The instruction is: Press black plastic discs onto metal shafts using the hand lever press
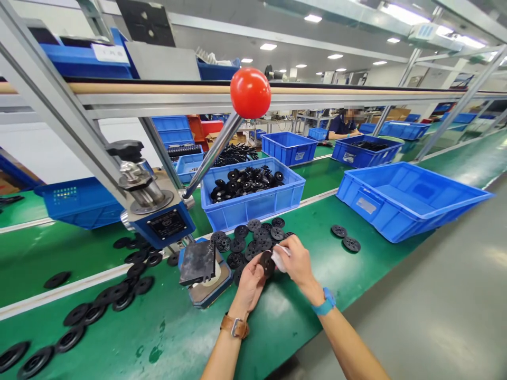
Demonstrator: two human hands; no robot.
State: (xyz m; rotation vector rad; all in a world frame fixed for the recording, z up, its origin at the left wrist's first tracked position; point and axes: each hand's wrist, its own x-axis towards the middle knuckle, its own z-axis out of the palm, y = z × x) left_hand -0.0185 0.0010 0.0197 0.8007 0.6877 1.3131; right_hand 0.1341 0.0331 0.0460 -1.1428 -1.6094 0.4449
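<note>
My left hand [252, 284] is closed around the edge of a black plastic disc [266, 262], held up over the green bench. In my right hand [297, 262] a crumpled white cloth [281, 257] is pinched, its end against or very near the disc's right side. Just beyond my hands lies a pile of similar black discs [253, 249]. Left of my left hand stands a hand press [160, 216] with a long lever and red ball knob [251, 93]. A dark block [198, 262] sits on the press base.
A blue bin [253, 203] of black parts stands behind the pile. Another blue bin [400, 221] is at right, with two loose discs [345, 238] in front. More discs [119, 293] trail across the bench at left. A co-worker [344, 125] sits farther back.
</note>
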